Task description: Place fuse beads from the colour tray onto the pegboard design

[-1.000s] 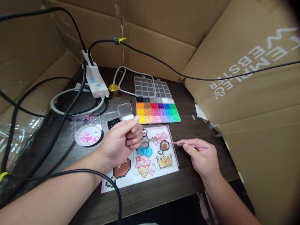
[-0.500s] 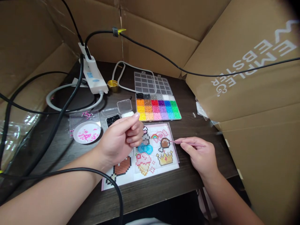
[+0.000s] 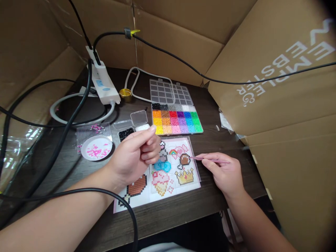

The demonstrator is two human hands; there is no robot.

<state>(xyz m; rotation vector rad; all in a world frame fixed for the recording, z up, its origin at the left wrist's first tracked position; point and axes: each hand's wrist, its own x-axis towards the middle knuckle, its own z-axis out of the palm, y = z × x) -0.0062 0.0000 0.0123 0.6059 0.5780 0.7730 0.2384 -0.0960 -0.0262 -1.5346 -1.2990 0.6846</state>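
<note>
The table (image 3: 212,141) is dark wood with visible grain, fairly matt with only a soft sheen. All around it is plain brown cardboard (image 3: 183,35), dull and a bit creased. The bead box (image 3: 177,120) and its lid (image 3: 170,93) are clear hard plastic, pretty glossy. The pattern sheet (image 3: 143,200) is paper with a slight gloss, under a clear plastic pegboard (image 3: 172,165) (bumpy all over). The dish (image 3: 86,143) is white and smooth. The cable (image 3: 91,189) is black, rubbery and matt, and the power strip (image 3: 106,89) is shiny white plastic. The gold cap (image 3: 126,94) looks like polished metal. The pick (image 3: 210,160) in the right hand (image 3: 227,175) is thin and pink. Metal or plastic, can't tell.
</note>
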